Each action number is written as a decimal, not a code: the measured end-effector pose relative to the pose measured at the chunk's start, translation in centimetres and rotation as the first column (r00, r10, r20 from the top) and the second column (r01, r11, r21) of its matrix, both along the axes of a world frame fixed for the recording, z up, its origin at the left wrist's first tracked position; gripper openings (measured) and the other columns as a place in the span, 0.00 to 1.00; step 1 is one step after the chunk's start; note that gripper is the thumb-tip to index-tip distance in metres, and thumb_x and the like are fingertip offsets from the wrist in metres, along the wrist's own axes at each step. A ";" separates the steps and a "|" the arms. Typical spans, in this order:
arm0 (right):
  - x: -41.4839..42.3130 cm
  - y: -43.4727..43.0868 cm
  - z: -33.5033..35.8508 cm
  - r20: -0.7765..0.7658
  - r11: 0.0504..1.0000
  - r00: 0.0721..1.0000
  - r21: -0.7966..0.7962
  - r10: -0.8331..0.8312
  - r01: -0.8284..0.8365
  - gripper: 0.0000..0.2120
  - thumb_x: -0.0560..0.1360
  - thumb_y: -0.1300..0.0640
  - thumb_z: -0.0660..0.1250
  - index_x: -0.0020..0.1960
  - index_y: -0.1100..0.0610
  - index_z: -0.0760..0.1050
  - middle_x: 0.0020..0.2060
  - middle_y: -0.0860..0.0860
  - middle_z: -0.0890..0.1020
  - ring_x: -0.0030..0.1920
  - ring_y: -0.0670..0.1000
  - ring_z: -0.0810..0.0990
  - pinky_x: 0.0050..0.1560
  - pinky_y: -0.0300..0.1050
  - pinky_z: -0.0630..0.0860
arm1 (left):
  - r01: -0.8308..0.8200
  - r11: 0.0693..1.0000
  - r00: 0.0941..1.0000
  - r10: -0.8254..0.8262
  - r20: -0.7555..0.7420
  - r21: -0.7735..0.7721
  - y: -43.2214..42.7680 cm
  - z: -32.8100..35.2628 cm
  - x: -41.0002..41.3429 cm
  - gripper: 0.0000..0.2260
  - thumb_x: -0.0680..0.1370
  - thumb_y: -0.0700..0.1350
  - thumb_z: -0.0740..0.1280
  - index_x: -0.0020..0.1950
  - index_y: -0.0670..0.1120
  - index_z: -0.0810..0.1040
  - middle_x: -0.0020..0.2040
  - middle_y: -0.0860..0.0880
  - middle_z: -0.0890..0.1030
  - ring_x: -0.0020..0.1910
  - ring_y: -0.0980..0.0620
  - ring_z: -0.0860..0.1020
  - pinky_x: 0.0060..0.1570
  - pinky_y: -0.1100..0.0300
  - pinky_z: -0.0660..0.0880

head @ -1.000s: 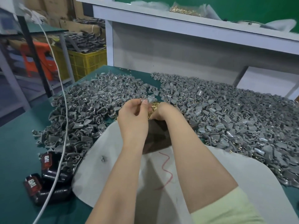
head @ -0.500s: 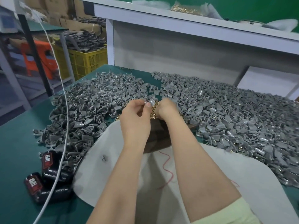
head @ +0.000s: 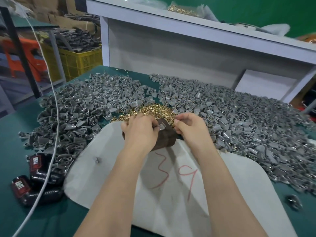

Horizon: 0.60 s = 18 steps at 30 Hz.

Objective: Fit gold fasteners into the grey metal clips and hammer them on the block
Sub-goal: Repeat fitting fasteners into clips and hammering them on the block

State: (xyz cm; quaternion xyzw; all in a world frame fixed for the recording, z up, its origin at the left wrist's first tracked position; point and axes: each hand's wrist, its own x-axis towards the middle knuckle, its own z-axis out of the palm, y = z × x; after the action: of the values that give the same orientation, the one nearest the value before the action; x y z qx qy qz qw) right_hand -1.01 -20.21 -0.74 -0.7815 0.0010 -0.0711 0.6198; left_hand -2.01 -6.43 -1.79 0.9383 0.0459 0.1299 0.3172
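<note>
A dark brown block stands at the far edge of a white sheet. My left hand holds a grey metal clip against the block's top. My right hand is a little to the right, thumb and forefinger pinched together at the edge of a heap of gold fasteners. They seem to pinch a gold fastener, though it is too small to make out. Loose grey clips lie in big heaps to the left and right.
The green table carries black and red objects at the left, with a white cable running over them. A white shelf rises behind, with a bag of gold fasteners on it. A yellow crate stands off the table.
My hands, joined over the fasteners before, have come apart. The left one brought the clip down to the block and the right one moved right. The gold heap now shows.
</note>
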 end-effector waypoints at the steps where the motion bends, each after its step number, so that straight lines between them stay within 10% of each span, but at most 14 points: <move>1: 0.1 0.1 -0.1 0.023 1.000 1.000 -0.020 -0.009 0.009 0.06 0.75 0.68 0.63 0.46 0.59 0.75 0.36 0.52 0.78 0.34 0.45 0.75 0.38 0.36 0.73 | 0.001 1.000 1.000 -0.001 0.001 0.003 0.0 0.0 0.0 0.05 0.77 0.49 0.66 0.50 0.55 0.80 0.54 0.52 0.77 0.58 0.46 0.70 0.54 0.52 0.59; 11: 0.4 0.9 -0.7 0.102 0.978 0.995 -0.207 0.014 0.008 0.09 0.75 0.65 0.65 0.45 0.52 0.75 0.42 0.50 0.80 0.48 0.52 0.79 0.56 0.55 0.77 | 0.035 0.999 0.999 -0.035 0.010 0.003 0.0 0.1 -0.1 0.07 0.77 0.49 0.65 0.52 0.57 0.79 0.54 0.53 0.77 0.59 0.47 0.72 0.56 0.51 0.61; 18: 0.1 1.2 -0.4 0.184 0.969 0.979 -0.243 0.089 -0.043 0.13 0.76 0.64 0.65 0.46 0.46 0.69 0.44 0.47 0.78 0.48 0.49 0.78 0.51 0.40 0.76 | 0.184 0.973 0.973 -0.161 0.164 -0.137 -0.2 1.2 -0.5 0.06 0.78 0.46 0.66 0.43 0.57 0.74 0.44 0.56 0.74 0.52 0.50 0.74 0.60 0.48 0.68</move>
State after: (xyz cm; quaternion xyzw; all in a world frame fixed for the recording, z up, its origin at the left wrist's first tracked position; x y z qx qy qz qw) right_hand -0.87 -19.05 -1.14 -0.8391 -0.0938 -0.1257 0.5209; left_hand -2.47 -6.66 -0.62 0.8994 -0.0504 0.1691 0.4000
